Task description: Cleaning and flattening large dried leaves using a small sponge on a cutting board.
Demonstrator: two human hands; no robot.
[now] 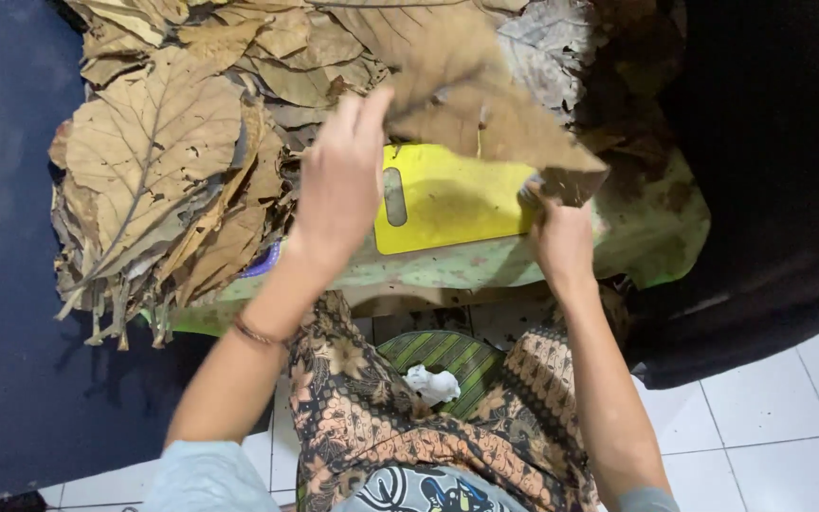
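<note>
Both hands lift one big dry leaf (485, 104) at upper centre of frame, above the yellow board (447, 199). Left hand (338, 185) grip pinches its edge, right hand (561, 237) clamps a corner. Leaf looks brittle: uneven pull prob tears it.

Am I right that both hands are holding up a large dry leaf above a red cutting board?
Not quite: the cutting board is yellow, not red, as the head view shows. Both the left hand and right hand do hold the large dry leaf above it.

brown leaf (485, 104), yellow board (452, 199), batik trousers (362, 408)
</note>
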